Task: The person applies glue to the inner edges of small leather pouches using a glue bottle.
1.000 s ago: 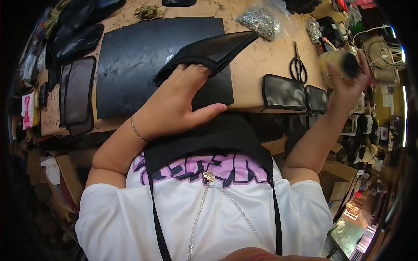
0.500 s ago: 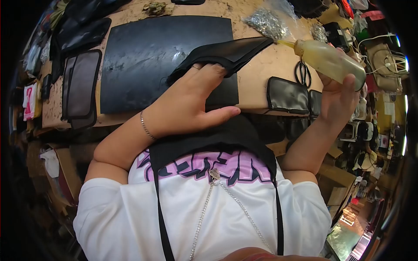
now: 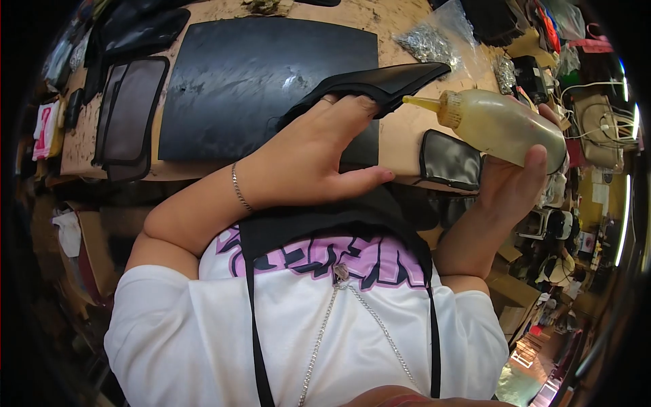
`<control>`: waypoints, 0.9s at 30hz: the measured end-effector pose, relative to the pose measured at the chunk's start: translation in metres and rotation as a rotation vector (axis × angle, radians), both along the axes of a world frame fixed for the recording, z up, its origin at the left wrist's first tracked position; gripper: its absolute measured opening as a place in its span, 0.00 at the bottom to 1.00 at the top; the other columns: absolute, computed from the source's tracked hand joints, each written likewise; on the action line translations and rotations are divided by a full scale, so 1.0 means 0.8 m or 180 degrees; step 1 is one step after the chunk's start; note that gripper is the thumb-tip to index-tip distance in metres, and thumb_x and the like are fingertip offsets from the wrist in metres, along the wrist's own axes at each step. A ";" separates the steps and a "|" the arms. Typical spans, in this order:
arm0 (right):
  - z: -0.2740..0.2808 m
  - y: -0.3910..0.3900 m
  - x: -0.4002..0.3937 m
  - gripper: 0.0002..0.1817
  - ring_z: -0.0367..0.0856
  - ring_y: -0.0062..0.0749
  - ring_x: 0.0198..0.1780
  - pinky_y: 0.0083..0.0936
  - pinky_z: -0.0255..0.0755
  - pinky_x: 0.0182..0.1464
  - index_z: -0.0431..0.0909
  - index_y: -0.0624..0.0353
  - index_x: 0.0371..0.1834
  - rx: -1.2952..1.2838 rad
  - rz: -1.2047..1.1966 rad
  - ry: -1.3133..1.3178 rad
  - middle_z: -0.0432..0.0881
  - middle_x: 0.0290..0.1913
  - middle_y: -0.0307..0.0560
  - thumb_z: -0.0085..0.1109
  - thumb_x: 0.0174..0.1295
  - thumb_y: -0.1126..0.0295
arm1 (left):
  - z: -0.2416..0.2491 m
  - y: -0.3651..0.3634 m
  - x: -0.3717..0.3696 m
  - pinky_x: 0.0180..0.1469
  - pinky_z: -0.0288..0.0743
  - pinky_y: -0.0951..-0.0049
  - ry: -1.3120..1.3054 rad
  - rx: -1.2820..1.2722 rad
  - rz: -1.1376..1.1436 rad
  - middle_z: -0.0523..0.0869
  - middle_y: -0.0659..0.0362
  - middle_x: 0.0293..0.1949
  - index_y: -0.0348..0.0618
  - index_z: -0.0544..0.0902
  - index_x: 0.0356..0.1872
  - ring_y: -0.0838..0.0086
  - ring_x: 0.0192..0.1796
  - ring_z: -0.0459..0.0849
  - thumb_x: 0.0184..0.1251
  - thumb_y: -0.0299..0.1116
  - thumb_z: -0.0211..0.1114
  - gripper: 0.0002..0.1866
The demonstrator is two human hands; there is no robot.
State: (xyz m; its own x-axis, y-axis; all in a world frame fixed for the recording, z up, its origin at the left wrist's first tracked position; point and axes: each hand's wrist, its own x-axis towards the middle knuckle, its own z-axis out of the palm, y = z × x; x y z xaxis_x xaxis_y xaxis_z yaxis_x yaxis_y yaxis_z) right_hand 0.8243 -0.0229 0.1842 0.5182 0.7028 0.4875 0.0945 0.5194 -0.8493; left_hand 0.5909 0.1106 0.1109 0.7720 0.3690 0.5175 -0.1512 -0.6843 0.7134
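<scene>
My left hand [image 3: 325, 146] holds a folded black leather piece [image 3: 393, 79] up over the dark board. Its fingers are tucked at the piece's near edge and partly hidden, while the thumb sticks out to the right. In my right hand [image 3: 519, 180] is a translucent squeeze bottle [image 3: 505, 125] with a yellowish tint, tilted on its side. Its thin yellow nozzle [image 3: 422, 103] points left, close below the leather piece's right part. Beneath the left hand lies the large black board [image 3: 230, 88] on the table.
Flat black-edged pouch pieces [image 3: 129, 119] lie left of the board, and another black-edged panel [image 3: 449, 161] sits at the table's front right edge. A clear bag of small metal parts [image 3: 427, 47] rests at the back. Dark material [image 3: 139, 37] is piled back left.
The bottle has moved left and down, its nozzle now below the leather piece rather than at its tip. My left hand and the leather piece have shifted slightly right.
</scene>
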 end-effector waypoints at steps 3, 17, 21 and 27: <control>0.000 0.003 -0.008 0.39 0.82 0.54 0.58 0.45 0.78 0.63 0.63 0.66 0.67 -0.0072 -0.0001 -0.0093 0.79 0.56 0.69 0.73 0.58 0.60 | 0.001 0.001 -0.004 0.61 0.71 0.62 0.0175 0.0070 -0.0016 0.78 0.43 0.54 0.30 0.69 0.66 0.51 0.56 0.77 0.58 0.44 0.76 0.40; -0.009 0.006 -0.036 0.40 0.84 0.53 0.53 0.43 0.80 0.57 0.63 0.62 0.63 0.0180 -0.0653 -0.1286 0.82 0.50 0.69 0.75 0.55 0.53 | -0.008 0.000 -0.002 0.57 0.73 0.60 -0.0297 -0.0168 0.0101 0.78 0.45 0.54 0.32 0.69 0.66 0.52 0.51 0.77 0.59 0.43 0.75 0.38; -0.011 0.010 -0.037 0.41 0.84 0.50 0.52 0.41 0.81 0.54 0.63 0.59 0.62 0.0337 -0.0923 -0.1225 0.82 0.49 0.68 0.77 0.53 0.51 | -0.007 -0.001 -0.003 0.57 0.72 0.59 -0.0414 -0.0370 0.0121 0.78 0.45 0.54 0.32 0.68 0.67 0.50 0.53 0.77 0.59 0.42 0.74 0.39; -0.012 0.005 -0.052 0.42 0.85 0.49 0.51 0.40 0.83 0.52 0.61 0.60 0.61 0.0234 -0.1037 -0.1304 0.82 0.50 0.69 0.74 0.56 0.46 | -0.001 0.001 -0.010 0.69 0.62 0.71 0.0041 -0.0662 -0.0010 0.73 0.48 0.65 0.32 0.60 0.74 0.66 0.67 0.71 0.59 0.33 0.77 0.45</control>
